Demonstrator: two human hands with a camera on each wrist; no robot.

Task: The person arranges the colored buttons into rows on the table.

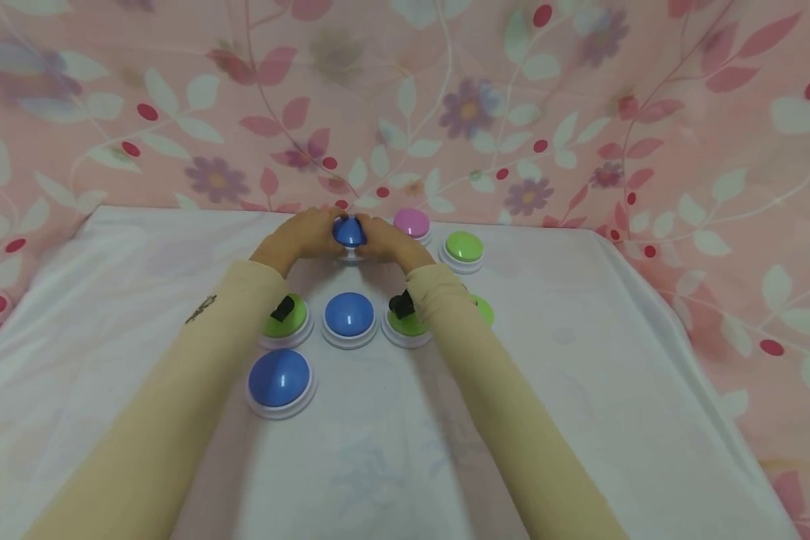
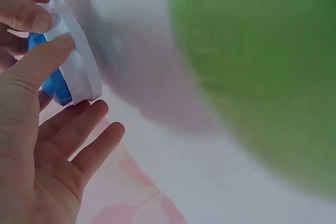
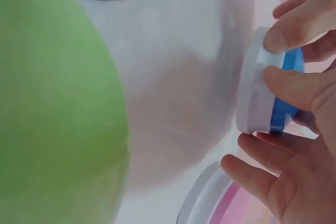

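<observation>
At the far middle of the table, both hands hold one push button (image 1: 349,231) with a blue dome and a white base. My left hand (image 1: 305,236) grips it from the left; its thumb (image 2: 50,59) lies against the white base (image 2: 80,77) and its other fingers spread around the edge. From the right, my right hand (image 1: 386,244) grips the same button, with its thumb (image 3: 294,85) on the base. In both wrist views the button is tilted on edge close over the white cloth. Part of the blue dome is hidden behind the fingers.
On the white cloth (image 1: 580,375) stand a blue button (image 1: 349,315), another blue one (image 1: 279,379) at front left, a pink one (image 1: 412,223) and several green buttons (image 1: 463,247). The forearms partly cover some green ones. A floral curtain (image 1: 391,97) hangs behind.
</observation>
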